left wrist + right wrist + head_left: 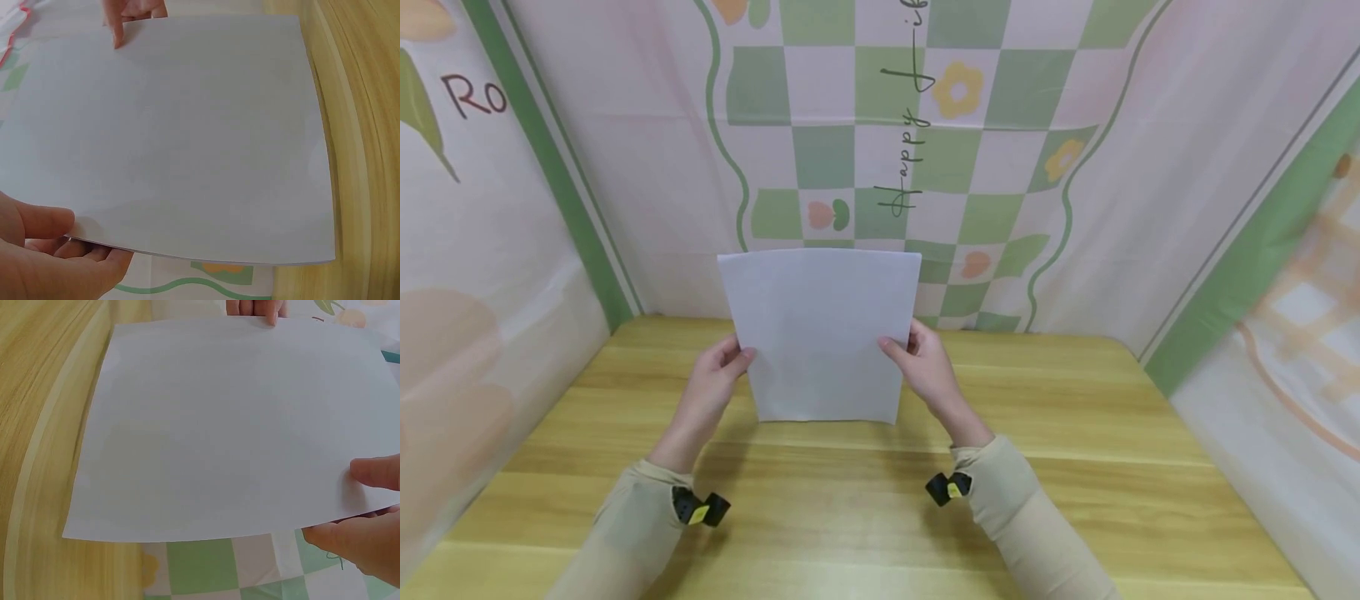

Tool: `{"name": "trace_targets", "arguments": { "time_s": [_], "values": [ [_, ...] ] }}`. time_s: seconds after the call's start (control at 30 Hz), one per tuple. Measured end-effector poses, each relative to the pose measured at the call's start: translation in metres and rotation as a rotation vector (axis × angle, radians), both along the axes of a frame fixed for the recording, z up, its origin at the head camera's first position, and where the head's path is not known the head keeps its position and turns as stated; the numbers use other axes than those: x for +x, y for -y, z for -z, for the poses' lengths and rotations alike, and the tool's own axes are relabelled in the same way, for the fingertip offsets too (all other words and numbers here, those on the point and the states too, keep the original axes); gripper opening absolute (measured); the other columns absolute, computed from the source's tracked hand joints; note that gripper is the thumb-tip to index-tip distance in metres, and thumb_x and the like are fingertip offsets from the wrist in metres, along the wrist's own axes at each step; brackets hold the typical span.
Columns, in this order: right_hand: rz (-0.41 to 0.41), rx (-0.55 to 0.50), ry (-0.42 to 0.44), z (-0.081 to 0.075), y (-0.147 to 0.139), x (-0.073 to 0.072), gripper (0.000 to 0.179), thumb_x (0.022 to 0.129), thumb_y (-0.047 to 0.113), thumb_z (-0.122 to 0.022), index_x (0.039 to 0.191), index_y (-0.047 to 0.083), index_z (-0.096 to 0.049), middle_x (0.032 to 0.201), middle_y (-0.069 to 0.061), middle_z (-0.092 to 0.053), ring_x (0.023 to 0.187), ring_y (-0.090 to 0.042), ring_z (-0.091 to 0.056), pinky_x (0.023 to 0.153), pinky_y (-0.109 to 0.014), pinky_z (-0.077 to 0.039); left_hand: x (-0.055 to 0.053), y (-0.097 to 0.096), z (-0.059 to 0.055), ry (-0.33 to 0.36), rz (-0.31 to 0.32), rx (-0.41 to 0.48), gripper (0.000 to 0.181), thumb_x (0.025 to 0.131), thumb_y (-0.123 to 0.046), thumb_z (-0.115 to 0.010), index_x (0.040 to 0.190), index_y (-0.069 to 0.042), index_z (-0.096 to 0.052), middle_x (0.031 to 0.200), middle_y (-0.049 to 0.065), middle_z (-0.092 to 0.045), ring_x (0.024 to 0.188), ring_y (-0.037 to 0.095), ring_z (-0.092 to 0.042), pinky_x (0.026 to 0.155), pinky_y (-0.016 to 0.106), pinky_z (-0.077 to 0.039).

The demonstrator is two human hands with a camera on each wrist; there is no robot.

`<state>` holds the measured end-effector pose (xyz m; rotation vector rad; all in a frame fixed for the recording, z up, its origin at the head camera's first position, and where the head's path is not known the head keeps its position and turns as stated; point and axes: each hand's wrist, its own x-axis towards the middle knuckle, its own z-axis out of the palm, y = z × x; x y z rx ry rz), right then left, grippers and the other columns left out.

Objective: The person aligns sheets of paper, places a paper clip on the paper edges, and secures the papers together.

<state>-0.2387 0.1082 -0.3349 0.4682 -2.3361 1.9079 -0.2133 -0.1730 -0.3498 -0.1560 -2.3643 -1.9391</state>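
White paper [823,333] is held up in front of the person, its face blank and its top edge slightly bowed. My left hand [711,379] pinches the left side, thumb on the near face and fingers behind. On the opposite side my right hand [928,371] grips it the same way, a little higher. In the left wrist view the paper [187,137] shows a thin layered edge; whether it is several sheets I cannot tell. Its lower edge is close to the wooden table [820,500]; contact is unclear. The fingers behind the paper are partly hidden.
A patterned cloth [1022,92] with green checks and flowers hangs behind the table. More printed cloth hangs at the left [482,208] and right. Each sleeve carries a small black device with a yellow mark at the wrist.
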Motion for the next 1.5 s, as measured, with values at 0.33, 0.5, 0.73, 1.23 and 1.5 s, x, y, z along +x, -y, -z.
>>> {"name": "trace_targets", "arguments": {
  "time_s": [0.33, 0.5, 0.73, 1.23, 1.5],
  "values": [
    [0.003, -0.011, 0.027, -0.004, 0.001, 0.002, 0.039, 0.093, 0.009, -0.059, 0.13, 0.002, -0.051, 0.13, -0.017, -0.057, 0.117, -0.029, -0.055, 0.1, -0.044, -0.044, 0.0, -0.003, -0.006, 0.029, -0.019, 0.022, 0.042, 0.1, -0.019, -0.046, 0.137, 0.0, -0.044, 0.141, 0.016, -0.047, 0.13, 0.028, -0.044, 0.111, 0.047, -0.033],
    [0.011, -0.018, 0.026, -0.007, 0.002, 0.003, 0.04, 0.094, 0.012, -0.059, 0.131, 0.002, -0.05, 0.131, -0.017, -0.056, 0.117, -0.028, -0.055, 0.101, -0.044, -0.044, 0.002, -0.003, -0.01, 0.021, -0.019, 0.026, 0.041, 0.101, -0.02, -0.045, 0.137, 0.001, -0.044, 0.139, 0.018, -0.048, 0.128, 0.029, -0.044, 0.111, 0.047, -0.031],
    [0.023, -0.045, 0.01, -0.013, 0.003, 0.003, 0.04, 0.094, 0.013, -0.059, 0.131, 0.002, -0.05, 0.129, -0.017, -0.057, 0.115, -0.027, -0.056, 0.098, -0.041, -0.046, 0.002, -0.004, -0.017, 0.003, -0.029, 0.037, 0.041, 0.101, -0.019, -0.045, 0.136, 0.003, -0.044, 0.137, 0.021, -0.049, 0.125, 0.028, -0.045, 0.11, 0.044, -0.033],
    [0.023, -0.081, -0.011, -0.017, 0.005, 0.004, 0.036, 0.095, 0.009, -0.055, 0.13, 0.001, -0.05, 0.127, -0.018, -0.058, 0.112, -0.027, -0.056, 0.096, -0.038, -0.045, 0.001, -0.005, -0.018, -0.038, -0.008, 0.092, 0.041, 0.101, -0.016, -0.042, 0.137, 0.002, -0.043, 0.138, 0.019, -0.049, 0.118, 0.017, -0.049, 0.109, 0.04, -0.034],
    [0.021, -0.078, -0.026, -0.017, 0.006, 0.003, 0.034, 0.096, 0.008, -0.053, 0.129, -0.001, -0.051, 0.126, -0.019, -0.058, 0.112, -0.026, -0.057, 0.096, -0.037, -0.045, 0.0, -0.004, -0.015, -0.054, -0.013, 0.086, 0.04, 0.101, -0.016, -0.042, 0.137, 0.002, -0.044, 0.137, 0.018, -0.05, 0.119, 0.016, -0.05, 0.111, 0.042, -0.033]
  ]
}}
